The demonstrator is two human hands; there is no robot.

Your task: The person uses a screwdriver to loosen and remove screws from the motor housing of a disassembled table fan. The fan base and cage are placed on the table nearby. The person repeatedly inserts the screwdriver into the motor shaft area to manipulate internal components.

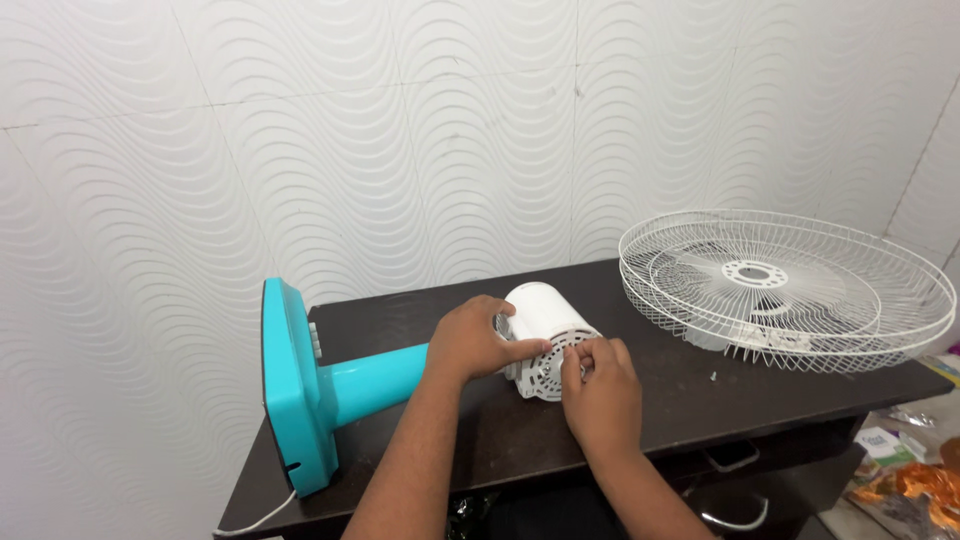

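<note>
Fingers of the left hand (472, 340) wrap the white motor (545, 338) from behind; right hand (600, 385) pinches at its vented front face; the fan lies sideways, axis running from teal base (290, 385) rightward toward us.

The head view looks down and forward, close over a dark table (700, 400) against a wall (400, 130).

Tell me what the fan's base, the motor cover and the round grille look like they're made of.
Base: likely plastic, smooth teal, moulded rounded edges. Motor cover, held by the left hand and right hand: probably white plastic, with moulded vent slots. Grille: apparently thin wire, white-coated, many fine spokes.
</note>
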